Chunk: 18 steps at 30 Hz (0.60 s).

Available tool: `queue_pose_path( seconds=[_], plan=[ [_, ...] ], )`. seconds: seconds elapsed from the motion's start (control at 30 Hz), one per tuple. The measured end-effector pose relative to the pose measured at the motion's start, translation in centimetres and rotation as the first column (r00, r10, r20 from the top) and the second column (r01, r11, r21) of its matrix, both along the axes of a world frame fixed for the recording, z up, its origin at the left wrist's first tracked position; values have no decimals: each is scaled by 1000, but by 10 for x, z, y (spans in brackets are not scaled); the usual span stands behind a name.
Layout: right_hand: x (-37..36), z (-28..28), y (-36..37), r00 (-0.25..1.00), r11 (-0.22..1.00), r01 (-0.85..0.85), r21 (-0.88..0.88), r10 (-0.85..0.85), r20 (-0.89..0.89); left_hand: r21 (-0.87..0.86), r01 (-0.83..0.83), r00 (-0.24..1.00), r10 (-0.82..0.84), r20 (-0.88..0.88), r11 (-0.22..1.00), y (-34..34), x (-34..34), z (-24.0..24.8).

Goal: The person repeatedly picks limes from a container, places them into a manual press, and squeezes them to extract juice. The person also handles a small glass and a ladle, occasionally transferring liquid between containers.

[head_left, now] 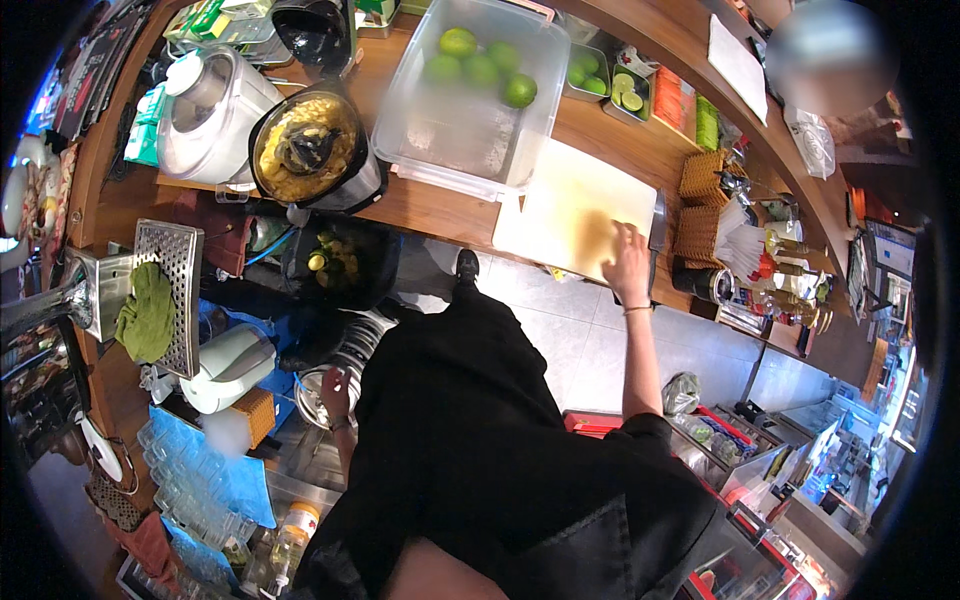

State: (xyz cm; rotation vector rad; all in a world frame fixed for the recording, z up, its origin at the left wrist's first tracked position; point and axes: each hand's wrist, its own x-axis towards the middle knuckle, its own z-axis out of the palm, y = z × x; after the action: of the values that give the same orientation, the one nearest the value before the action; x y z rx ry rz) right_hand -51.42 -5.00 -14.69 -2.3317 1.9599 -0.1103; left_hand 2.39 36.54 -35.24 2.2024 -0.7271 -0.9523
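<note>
My right hand (627, 268) is open, its fingers spread over the right end of a white cutting board (555, 205) that has a yellowish-brown stain. Whether the fingertips touch the board I cannot tell. Dark and small at my left side, my left hand (335, 394) hangs beside stacked round metal pans (309, 396). Its fingers look loosely apart, and I see nothing in them. Left of the board stands a clear plastic bin (450, 140) with several green limes (480, 70) showing at its far end.
A juicer jug (345, 130) with yellow pulp stands left of the bin, beside a white appliance (215, 120). Below the counter is a dark waste bin (335, 270). Small trays hold limes and cut halves (627, 90). Wicker baskets (700, 230) and bottles line the right.
</note>
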Motion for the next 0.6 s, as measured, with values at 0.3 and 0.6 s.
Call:
queue_pose_path(
  seconds=[0.3,0.6],
  plan=[
    [-39,-21,-17,949,979,176,106,-197,246,-304,204,956,-123,266,930,-222,-26,226],
    [237,104,-20,-110,624,-684,378,-600,792,-644,615,788,-357,501,455,-345,-90,353]
  ],
)
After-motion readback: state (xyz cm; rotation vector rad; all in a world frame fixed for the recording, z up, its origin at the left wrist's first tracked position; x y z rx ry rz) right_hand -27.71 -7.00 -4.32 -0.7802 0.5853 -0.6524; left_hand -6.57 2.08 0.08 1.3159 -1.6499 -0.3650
